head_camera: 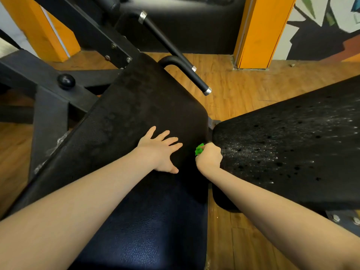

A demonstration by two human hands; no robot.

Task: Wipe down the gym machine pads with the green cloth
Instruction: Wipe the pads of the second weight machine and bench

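Two black pads of a gym machine fill the view. The long pad [140, 106] runs from the lower middle up to the left. My left hand [160, 150] rests flat on it with fingers spread. The second pad [292, 149] lies to the right, pitted and speckled with white. My right hand [209, 157] is balled in a fist at the near left edge of that pad and grips the green cloth [199, 149]. Only a small bunch of the cloth shows beside my fingers; the rest is hidden in the fist.
The black steel frame [50, 98] with a round knob [66, 81] stands to the left. A black handle bar [175, 53] with metal ends rises behind the long pad. Orange posts [259, 32] stand at the back on the wooden floor [243, 88].
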